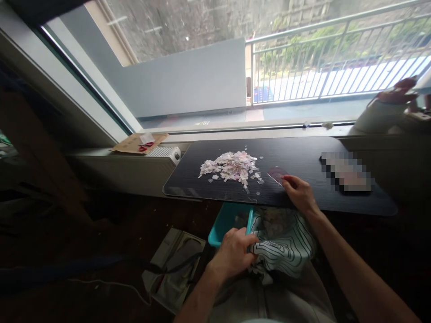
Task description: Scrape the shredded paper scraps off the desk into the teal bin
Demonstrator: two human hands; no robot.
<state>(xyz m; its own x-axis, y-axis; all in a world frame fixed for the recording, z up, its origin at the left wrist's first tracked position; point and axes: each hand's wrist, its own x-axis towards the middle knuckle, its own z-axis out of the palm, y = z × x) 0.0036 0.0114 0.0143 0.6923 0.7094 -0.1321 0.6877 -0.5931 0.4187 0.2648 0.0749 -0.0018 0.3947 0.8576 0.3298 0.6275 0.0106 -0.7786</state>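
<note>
A loose pile of small whitish-pink paper-like scraps [235, 165] lies on the dark tabletop [289, 150], with stray bits around its near edge. To the right of the pile, my right hand [299, 193] pinches a thin, see-through pinkish sheet [277, 174] with a straight edge facing the scraps. Below the table's front edge, my left hand [237, 249] is closed on the rim of a turquoise plastic bin [224, 226]. Against that bin's right side sits a pale green bag with black wavy lines [286, 244], touching my left fingers. Its contents are partly in shadow.
A blurred-out phone-like object [346, 172] rests at the tabletop's right. Brown cardboard [129, 144] with red-handled scissors lies on the sill at left, beside a radiator [166, 153]. An open box [177, 262] stands on the floor. Window glass rises behind.
</note>
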